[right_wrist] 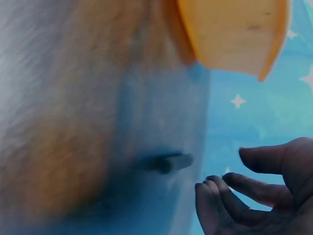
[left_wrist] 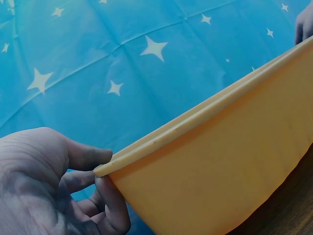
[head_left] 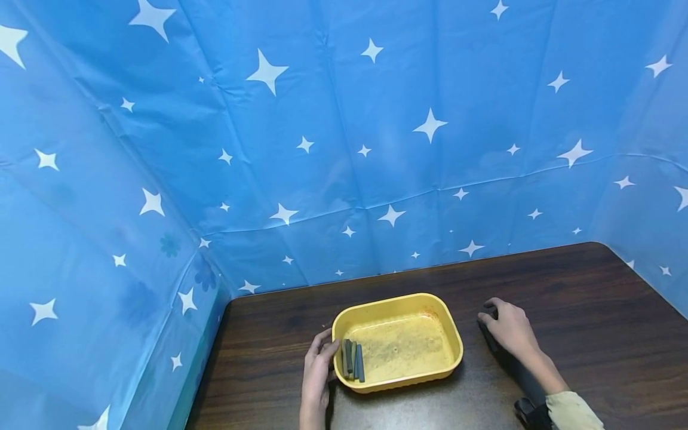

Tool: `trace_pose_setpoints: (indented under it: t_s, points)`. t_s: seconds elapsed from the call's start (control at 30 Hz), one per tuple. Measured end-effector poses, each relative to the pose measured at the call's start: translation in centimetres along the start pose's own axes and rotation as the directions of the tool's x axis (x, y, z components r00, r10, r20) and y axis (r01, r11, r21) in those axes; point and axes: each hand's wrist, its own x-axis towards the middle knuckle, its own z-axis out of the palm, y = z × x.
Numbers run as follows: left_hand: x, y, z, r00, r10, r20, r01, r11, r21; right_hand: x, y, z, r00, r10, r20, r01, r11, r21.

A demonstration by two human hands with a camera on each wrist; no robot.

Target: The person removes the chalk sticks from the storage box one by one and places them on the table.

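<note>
- At left, the person's left hand (head_left: 318, 367) is clamped on the rim of a yellow, rounded-rectangle tray, apparently plastic; the left wrist view shows the thumb above the rim and a finger beneath. An upward tug or hard push here could tip or slide the tray, as only this one end is held.
- Just inside that end, about four slim, dark grey-green sticks (head_left: 353, 361) lie side by side along the wall. A tilt or bump could roll them apart across the bare floor; careless fingers could knock their ends.
- The yellow tray (head_left: 405, 346) sits on a dark brown, wood-look table (head_left: 580, 310), near the middle of the head view. Its surface looks smooth, so a knock from the right might shift it.
- Right of the tray, the right wrist view shows one loose, short, dark stick (right_wrist: 176, 162) on the table near the fingertips. If round, it could roll when brushed; a pinch near one end might make it swivel or slip.
- Farthest right, the right hand (head_left: 510, 328) has thumb and fingers apart, loosely bent, with nothing visibly held. The head view mostly hides what lies beneath it, so a misjudged reach could miss or push the stick.
- Black gear (head_left: 532, 412) at that wrist could catch on the table if lowered.
</note>
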Motion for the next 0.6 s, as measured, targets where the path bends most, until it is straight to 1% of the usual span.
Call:
trace_pose_setpoints:
  t_s: [0.13,0.23,0.43,0.6]
  points:
    - [0.0,0.1,-0.1,1.000,0.006,0.002,-0.006,1.000,-0.004,-0.3,-1.6,-0.5,0.997,-0.038,-0.068,0.042,0.997,0.061]
    - [0.1,0.0,-0.2,1.000,-0.003,0.008,0.003,1.000,-0.017,-0.4,-3.0,-1.0,0.994,-0.058,-0.090,0.066,0.993,0.094]
    - [0.3,-0.2,-0.2,1.000,-0.001,0.022,0.001,0.999,-0.040,-0.6,-5.8,-1.3,0.993,-0.093,-0.078,0.102,0.988,0.117]
    - [0.0,-0.3,0.0,1.000,0.004,0.020,-0.003,0.999,-0.053,-0.8,-7.6,-1.1,0.988,-0.141,-0.069,0.150,0.979,0.138]
